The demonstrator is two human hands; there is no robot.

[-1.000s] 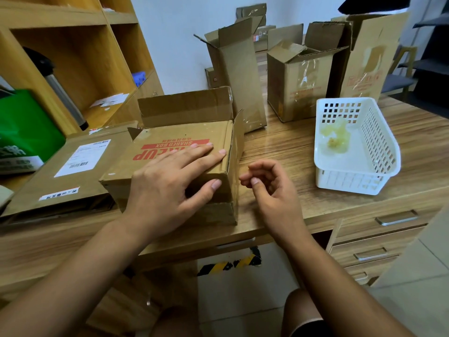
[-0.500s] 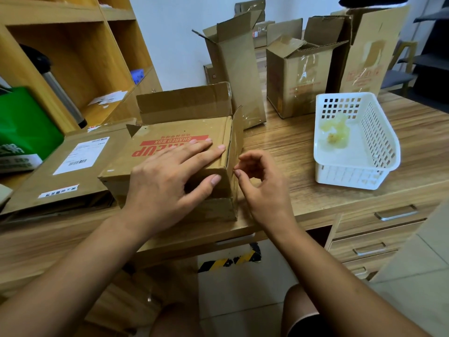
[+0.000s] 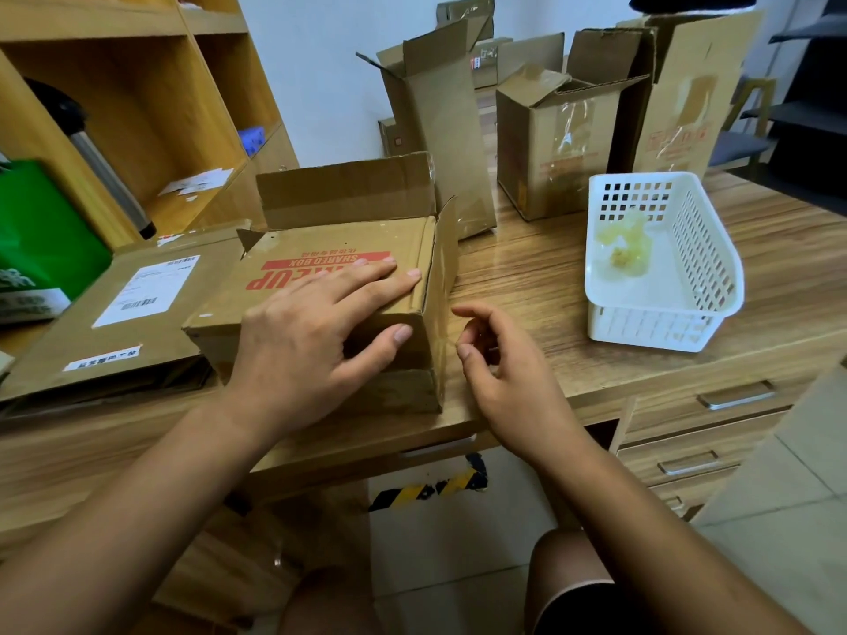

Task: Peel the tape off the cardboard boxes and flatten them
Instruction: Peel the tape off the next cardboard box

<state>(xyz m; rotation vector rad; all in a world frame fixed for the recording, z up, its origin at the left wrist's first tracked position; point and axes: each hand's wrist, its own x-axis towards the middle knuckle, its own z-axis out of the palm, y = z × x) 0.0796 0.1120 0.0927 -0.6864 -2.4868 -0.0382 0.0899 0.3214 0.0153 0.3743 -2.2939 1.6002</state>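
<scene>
We see the cardboard box (image 3: 316, 247) with red lettering lying near the front edge of the worktop (image 3: 527, 277), left of the middle, its rear flap standing up and its printed top face level. Our left hand (image 3: 302, 341) presses flat on that top face. The fingers (image 3: 366, 279) are straight and slightly spread, their tips almost at the box's right top edge, and the thumb (image 3: 389, 339) reaches down over the near front face. Nothing is gripped; the hand only bears down. Glossy clear tape (image 3: 442, 286) runs along the box's right end, where a side flap stands slightly ajar. Our right hand (image 3: 508, 378) hovers just beside that end, above the worktop's front edge. Its fingers are loosely curled, and the thumb tip (image 3: 464, 352) and forefinger are close together but apart, pointing at the taped face without clearly touching it. We see no strip held between them. Further right, near the front edge, sits a white basket (image 3: 715, 268) with a crumpled wad of tape (image 3: 623, 245) inside. At the worktop's left end lies a flattened box (image 3: 73, 332) with white labels, touching the printed box. Along the far edge stand three opened boxes: one tall (image 3: 440, 121), one squat (image 3: 550, 148) and one at the right corner (image 3: 683, 107).
</scene>
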